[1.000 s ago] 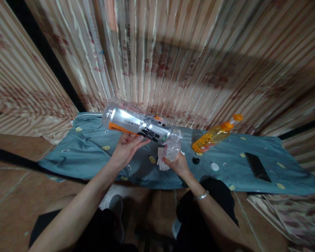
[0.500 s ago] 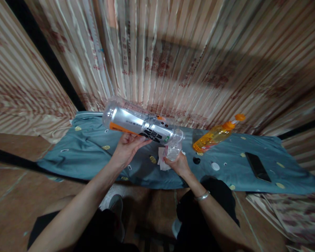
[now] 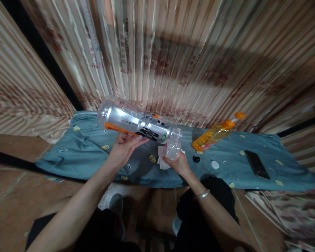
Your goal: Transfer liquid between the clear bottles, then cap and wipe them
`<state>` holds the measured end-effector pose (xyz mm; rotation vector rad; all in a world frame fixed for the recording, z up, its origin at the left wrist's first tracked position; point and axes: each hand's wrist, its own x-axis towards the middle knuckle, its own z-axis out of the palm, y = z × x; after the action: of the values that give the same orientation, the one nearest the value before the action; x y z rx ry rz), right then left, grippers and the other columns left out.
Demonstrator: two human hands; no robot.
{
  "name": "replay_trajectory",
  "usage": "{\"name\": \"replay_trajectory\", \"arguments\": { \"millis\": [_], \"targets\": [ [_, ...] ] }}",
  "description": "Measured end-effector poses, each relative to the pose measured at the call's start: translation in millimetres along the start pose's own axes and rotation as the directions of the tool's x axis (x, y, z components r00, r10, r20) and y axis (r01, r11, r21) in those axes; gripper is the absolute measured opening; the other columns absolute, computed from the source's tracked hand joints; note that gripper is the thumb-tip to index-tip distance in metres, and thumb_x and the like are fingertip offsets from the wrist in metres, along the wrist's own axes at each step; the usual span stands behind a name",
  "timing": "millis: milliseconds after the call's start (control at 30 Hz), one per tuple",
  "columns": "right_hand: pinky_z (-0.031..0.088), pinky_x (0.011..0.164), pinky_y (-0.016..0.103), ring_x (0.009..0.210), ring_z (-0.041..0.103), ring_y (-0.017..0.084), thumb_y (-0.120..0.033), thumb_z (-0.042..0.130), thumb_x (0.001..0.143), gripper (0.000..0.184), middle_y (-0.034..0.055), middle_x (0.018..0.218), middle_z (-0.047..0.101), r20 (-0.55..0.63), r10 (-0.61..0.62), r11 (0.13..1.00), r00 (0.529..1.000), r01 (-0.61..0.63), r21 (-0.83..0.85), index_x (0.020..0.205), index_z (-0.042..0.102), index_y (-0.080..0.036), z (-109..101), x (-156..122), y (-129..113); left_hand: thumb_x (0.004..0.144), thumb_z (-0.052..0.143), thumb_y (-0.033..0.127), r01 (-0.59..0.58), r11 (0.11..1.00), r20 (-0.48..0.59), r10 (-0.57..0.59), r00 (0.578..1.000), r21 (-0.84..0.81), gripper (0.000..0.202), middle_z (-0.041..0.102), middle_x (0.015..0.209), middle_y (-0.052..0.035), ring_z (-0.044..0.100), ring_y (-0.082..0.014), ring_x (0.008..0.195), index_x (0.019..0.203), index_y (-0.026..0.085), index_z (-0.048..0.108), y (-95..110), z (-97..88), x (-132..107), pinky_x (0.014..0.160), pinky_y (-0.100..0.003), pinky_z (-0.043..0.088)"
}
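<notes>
While in each hand (image 3: 124,148) (image 3: 179,163), one bottle (image 3: 126,120) (image 3: 173,148).

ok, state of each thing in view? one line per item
Large bottle: tilted almost sideways, uncapped, in the left hand
Small bottle: under the large bottle's neck, gripped by the right hand; fill unclear
Pump bottle: standing, pump head on, amber liquid inside
Phone: lying flat, dark
Black cap: loose on the cloth
White disc: lying flat
Tissue: partly hidden
Cloth: spread out, wrinkled

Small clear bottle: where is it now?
Head view, just right of centre: the small clear bottle is in the right hand, at the mouth of the silver-labelled bottle.
</notes>
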<state>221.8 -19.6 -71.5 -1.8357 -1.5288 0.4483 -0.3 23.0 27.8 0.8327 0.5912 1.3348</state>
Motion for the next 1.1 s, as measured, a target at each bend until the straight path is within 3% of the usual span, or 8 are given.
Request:
{"name": "replay_trajectory", "arguments": {
  "millis": [400, 633, 900, 1100],
  "targets": [
    [0.056, 0.079, 0.043, 0.091, 0.07, 0.03, -0.041, 0.069, 0.065, 0.052, 0.0107, 0.102, 0.072, -0.006, -0.013, 1.0, 1.0, 0.013, 0.007, 0.11, 0.057, -0.019, 0.6, 0.1, 2.9, 0.055, 0.087, 0.019, 0.001, 1.0, 0.007, -0.001, 1.0, 0.02, 0.022, 0.066, 0.063, 0.0037, 0.065, -0.0133, 0.067, 0.059, 0.016, 0.065, 3.1, 1.0, 1.1, 0.091, -0.051, 0.056],
    [0.056, 0.081, 0.042, 0.094, 0.07, 0.03, -0.041, 0.068, 0.065, 0.056, 0.0122, 0.106, 0.071, -0.003, -0.038, 0.999, 0.999, 0.038, -0.008, 0.115, 0.056, -0.017, 1.2, 1.0, 4.3, 0.055, 0.088, 0.021, -0.01, 1.0, 0.028, 0.009, 1.0, 0.011, 0.023, 0.065, 0.059, 0.005, 0.065, -0.0124, 0.062, 0.059, 0.017, 0.065, 3.4, 1.0, 1.7, 0.082, -0.044, 0.061],
    [0.056, 0.082, 0.043, 0.096, 0.069, 0.031, -0.04, 0.069, 0.065, 0.059, 0.0113, 0.106, 0.071, -0.002, -0.026, 1.0, 1.0, 0.026, 0.006, 0.118, 0.055, -0.018, -0.1, 0.7, 2.1, 0.058, 0.083, 0.013, 0.023, 1.0, -0.021, -0.023, 1.0, 0.021, 0.021, 0.062, 0.057, 0.0053, 0.067, -0.0151, 0.064, 0.058, 0.017, 0.062, 3.4, 2.2, 2.4, 0.092, -0.055, 0.055],
    [0.056, 0.083, 0.043, 0.096, 0.069, 0.031, -0.041, 0.07, 0.064, 0.058, 0.0114, 0.107, 0.07, -0.004, -0.025, 1.0, 1.0, 0.025, -0.005, 0.116, 0.056, -0.019, 0.3, 0.9, 3.3, 0.055, 0.085, 0.016, 0.013, 0.999, -0.006, -0.013, 1.0, 0.031, 0.024, 0.063, 0.057, 0.0055, 0.065, -0.0135, 0.062, 0.056, 0.017, 0.061, 2.5, 2.1, 3.2, 0.089, -0.051, 0.057]
  ]
}}
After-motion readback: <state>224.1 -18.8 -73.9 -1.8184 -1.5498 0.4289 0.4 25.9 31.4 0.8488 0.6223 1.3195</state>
